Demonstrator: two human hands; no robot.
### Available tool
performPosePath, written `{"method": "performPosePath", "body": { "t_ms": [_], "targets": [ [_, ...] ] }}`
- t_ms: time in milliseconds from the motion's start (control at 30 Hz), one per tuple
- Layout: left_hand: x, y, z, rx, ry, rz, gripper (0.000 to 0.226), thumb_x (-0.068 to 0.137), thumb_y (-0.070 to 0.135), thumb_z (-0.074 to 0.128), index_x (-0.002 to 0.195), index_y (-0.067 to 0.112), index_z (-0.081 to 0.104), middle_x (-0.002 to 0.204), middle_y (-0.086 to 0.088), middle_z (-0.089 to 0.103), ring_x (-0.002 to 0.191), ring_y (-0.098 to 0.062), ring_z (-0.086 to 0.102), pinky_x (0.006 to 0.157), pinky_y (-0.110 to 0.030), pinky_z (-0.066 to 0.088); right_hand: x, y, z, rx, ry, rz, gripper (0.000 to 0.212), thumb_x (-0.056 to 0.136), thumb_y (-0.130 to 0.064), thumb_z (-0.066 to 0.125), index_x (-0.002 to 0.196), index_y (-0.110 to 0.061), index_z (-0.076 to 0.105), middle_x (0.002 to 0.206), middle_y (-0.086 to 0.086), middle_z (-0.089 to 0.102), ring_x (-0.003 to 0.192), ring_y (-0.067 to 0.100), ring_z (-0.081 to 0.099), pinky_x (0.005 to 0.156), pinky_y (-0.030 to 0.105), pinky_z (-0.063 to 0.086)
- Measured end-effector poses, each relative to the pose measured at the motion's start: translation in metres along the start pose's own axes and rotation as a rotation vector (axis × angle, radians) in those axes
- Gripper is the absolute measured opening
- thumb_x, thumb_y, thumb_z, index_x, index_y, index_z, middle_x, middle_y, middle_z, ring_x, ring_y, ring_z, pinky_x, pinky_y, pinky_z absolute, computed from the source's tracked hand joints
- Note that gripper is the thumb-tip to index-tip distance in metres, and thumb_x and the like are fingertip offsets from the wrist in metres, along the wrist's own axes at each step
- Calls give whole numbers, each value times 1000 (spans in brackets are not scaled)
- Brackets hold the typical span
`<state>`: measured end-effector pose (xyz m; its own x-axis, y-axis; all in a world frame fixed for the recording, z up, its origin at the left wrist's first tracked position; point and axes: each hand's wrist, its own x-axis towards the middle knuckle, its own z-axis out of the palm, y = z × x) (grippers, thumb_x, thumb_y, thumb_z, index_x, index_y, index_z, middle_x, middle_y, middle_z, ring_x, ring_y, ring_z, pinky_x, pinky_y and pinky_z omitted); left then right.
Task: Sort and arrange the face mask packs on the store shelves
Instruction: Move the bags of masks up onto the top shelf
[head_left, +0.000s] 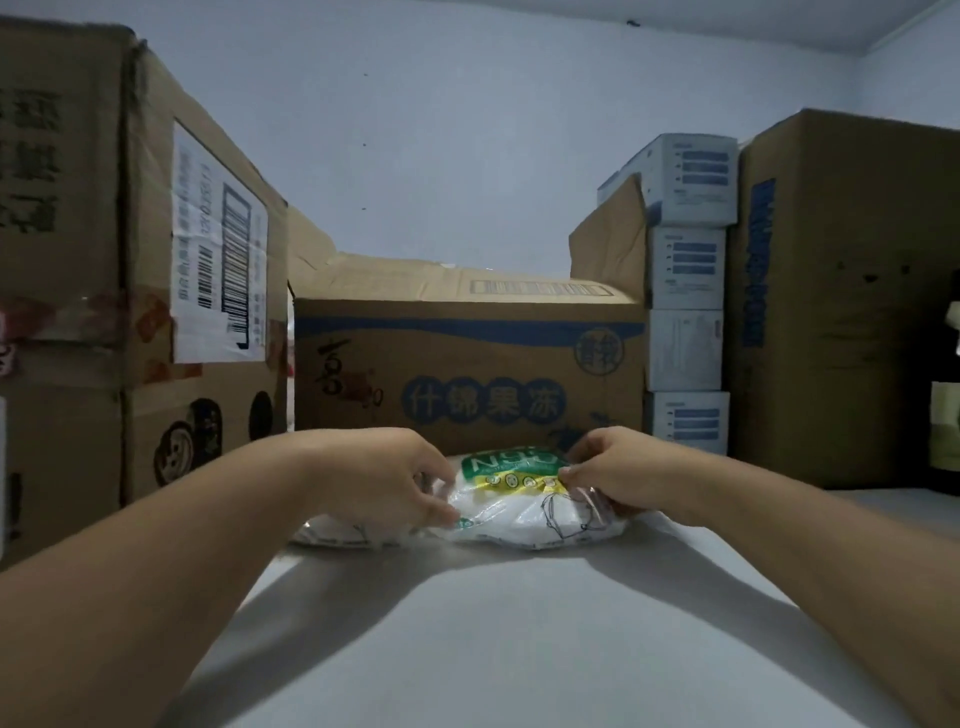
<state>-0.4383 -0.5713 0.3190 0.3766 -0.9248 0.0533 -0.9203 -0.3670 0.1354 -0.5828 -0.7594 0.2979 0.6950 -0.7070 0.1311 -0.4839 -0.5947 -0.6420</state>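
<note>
Big brown carton with blue print (467, 374) sits dead centre. Left of it, a taller cardboard box with barcode label (156, 291). Right of it, stacked white-and-blue boxes (685, 291), then another tall carton (841, 291).

My left hand (384, 478) covering a second pack (337, 530) I can barely see, left carton (104, 260) cut by the frame edge, its print blurred, dark items at right edge (948, 395) I can't identify
</note>
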Motion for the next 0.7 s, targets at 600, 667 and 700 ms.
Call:
{"method": "performPosePath", "body": {
  "t_ms": [600,667,700],
  "targets": [
    [1,9,9,177,-219,-139,60,97,50,42,149,45,12,156,4,30,140,-23,33,109,-38,28,-19,-6,8,-475,-295,-285,83,83,-76,39,151,-36,13,153,-6,31,133,18,38,110,34,30],
    [2,8,8,81,-194,-149,58,96,48,47,148,45,20,154,5,34,137,-21,35,103,-33,30,-21,-9,7,-477,-297,-281,84,83,-76,39,151,-34,15,153,-5,33,132,19,39,110,36,31],
    [3,7,7,22,-163,-146,56,95,46,49,147,43,26,151,6,37,134,-19,38,99,-29,31,-22,-11,5,-484,-296,-273,84,83,-76,39,151,-34,15,153,-4,32,133,19,38,110,36,31]
  ]
}}
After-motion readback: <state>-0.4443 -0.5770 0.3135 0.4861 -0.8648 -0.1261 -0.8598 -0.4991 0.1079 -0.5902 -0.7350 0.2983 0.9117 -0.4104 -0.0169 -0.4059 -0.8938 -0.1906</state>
